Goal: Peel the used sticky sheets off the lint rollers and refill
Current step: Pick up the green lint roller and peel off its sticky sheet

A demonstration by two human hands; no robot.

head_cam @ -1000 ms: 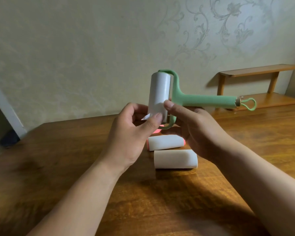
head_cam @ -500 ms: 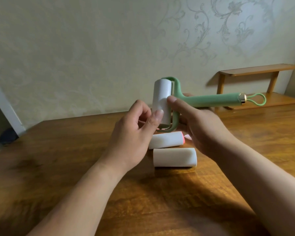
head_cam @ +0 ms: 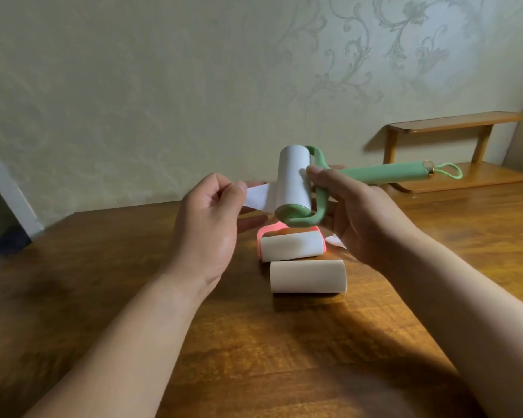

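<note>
I hold a green lint roller (head_cam: 375, 174) above the table, its white roll (head_cam: 293, 179) upright and its handle pointing right. My right hand (head_cam: 360, 218) grips the roller at the neck, thumb pressed on the roll. My left hand (head_cam: 212, 224) pinches a white sticky sheet (head_cam: 258, 198) that is partly peeled off the roll to the left. On the table below lies a pink lint roller (head_cam: 290, 245) with a white roll. A loose white refill roll (head_cam: 308, 276) lies just in front of it.
The wooden table (head_cam: 254, 342) runs to a patterned wall. A small two-level wooden shelf (head_cam: 453, 152) stands at the back right. A white paper scrap (head_cam: 335, 240) lies beside the pink roller, partly behind my right hand.
My left hand has pulled the sheet's edge away from the roll to the left, so a strip now stands free. The green roller has tilted slightly in my right hand.
</note>
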